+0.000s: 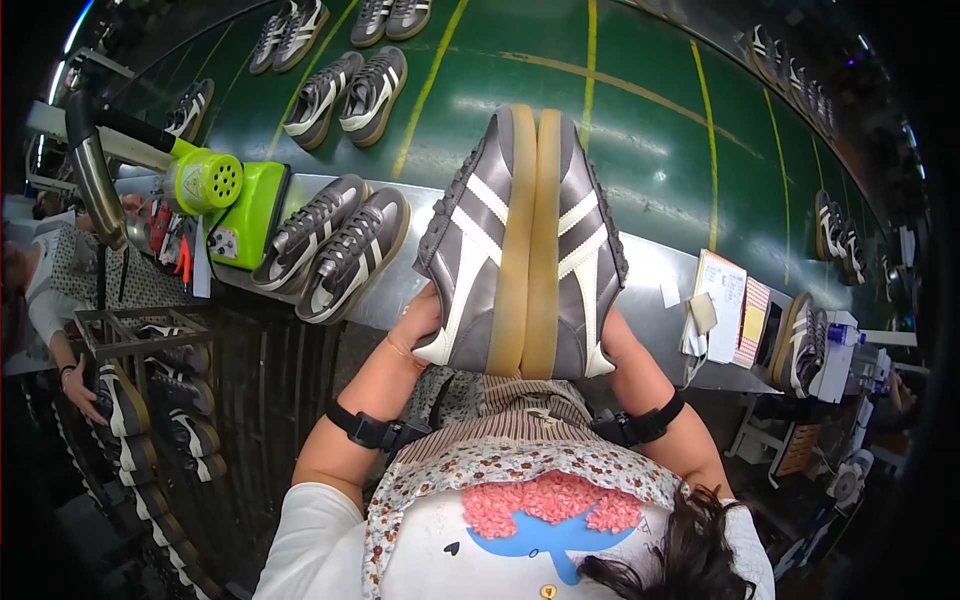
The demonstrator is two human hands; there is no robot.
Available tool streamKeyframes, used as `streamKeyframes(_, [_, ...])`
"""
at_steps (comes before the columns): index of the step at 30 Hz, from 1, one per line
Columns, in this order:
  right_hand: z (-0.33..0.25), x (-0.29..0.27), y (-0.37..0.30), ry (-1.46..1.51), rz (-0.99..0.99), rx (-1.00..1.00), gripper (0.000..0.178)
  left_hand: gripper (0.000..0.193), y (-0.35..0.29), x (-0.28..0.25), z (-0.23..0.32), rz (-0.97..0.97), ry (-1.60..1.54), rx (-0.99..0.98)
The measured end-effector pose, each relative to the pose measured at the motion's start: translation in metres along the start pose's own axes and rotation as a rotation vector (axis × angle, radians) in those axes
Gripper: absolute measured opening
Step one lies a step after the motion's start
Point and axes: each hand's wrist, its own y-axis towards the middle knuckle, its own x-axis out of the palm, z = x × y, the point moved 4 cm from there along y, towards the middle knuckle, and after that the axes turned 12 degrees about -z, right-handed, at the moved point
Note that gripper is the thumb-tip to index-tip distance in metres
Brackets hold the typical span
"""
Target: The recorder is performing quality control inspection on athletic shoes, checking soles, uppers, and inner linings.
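Note:
Close in front of me a pair of dark grey sneakers is held up sole against sole, toes pointing away. My left hand (421, 314) grips the left sneaker (470, 240), which has white side stripes, a white heel patch and a tan gum sole. With my right hand (611, 335) I hold the matching right sneaker (582, 240) from its outer side. The two gum soles touch along their length. Most of the fingers of both hands are hidden behind the shoes. Both laced fronts face outward.
A metal ledge (400, 290) runs along a green conveyor belt (650, 150) carrying more sneaker pairs. Another pair (335, 245) stands left, beside a lime-green machine (245, 215). Papers (720, 290) and upright shoes (800, 345) lie right. A shoe rack (145, 325) and another person's hand (80, 390) are far left.

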Motion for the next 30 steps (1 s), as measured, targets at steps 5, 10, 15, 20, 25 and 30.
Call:
streamKeyframes(5, [0.004,0.002,-0.001,0.033,-0.039,0.097,0.038,0.046,-0.003,-0.004,-0.002,-0.025,-0.054,0.013])
streamKeyframes(10, [0.003,0.0,0.001,0.083,0.009,0.013,0.038,0.049,-0.009,-0.008,0.009,-0.001,0.076,0.06])
streamKeyframes(15, [0.003,-0.009,0.002,0.017,0.093,-0.064,0.036,0.079,-0.012,-0.028,0.036,0.364,1.427,0.132])
streamKeyframes(20, [0.003,-0.008,-0.002,-0.091,0.246,-0.002,0.031,0.053,-0.004,0.003,0.032,0.545,2.18,0.389])
streamKeyframes(25, [0.002,-0.002,-0.002,-0.065,0.245,-0.029,0.03,0.025,0.002,0.096,0.007,-0.049,1.703,0.563])
streamKeyframes(30, [0.007,-0.013,0.002,-0.133,0.27,-0.077,0.03,0.016,0.005,0.096,-0.007,0.101,1.681,0.589])
